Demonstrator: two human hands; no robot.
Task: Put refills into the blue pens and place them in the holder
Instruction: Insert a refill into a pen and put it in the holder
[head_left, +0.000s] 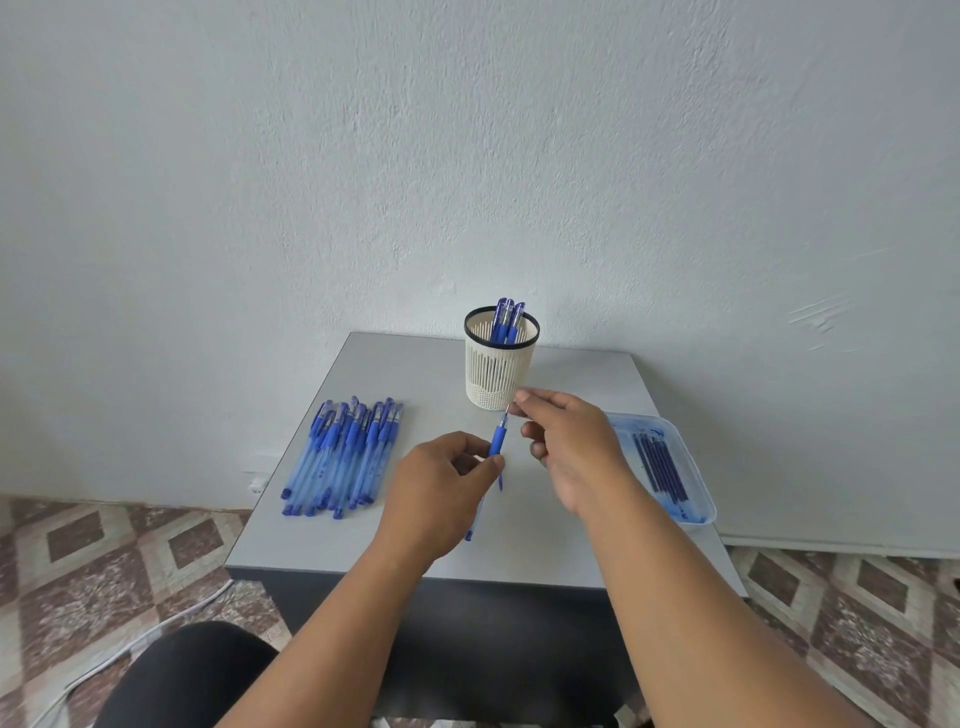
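Above the table (395, 364), left hand (441, 488) grips a pen (497, 441) (right hand (566, 441) pinches its tip).

The single head-worn view looks forward and down from close above the near edge of the grey table (415, 374), facing the wall behind it

Both forearms reach up from the lower frame toward the centre. The left hand (441, 480) grips a pen (497, 441); the right hand (569, 447) pinches its tip, fingers curled.
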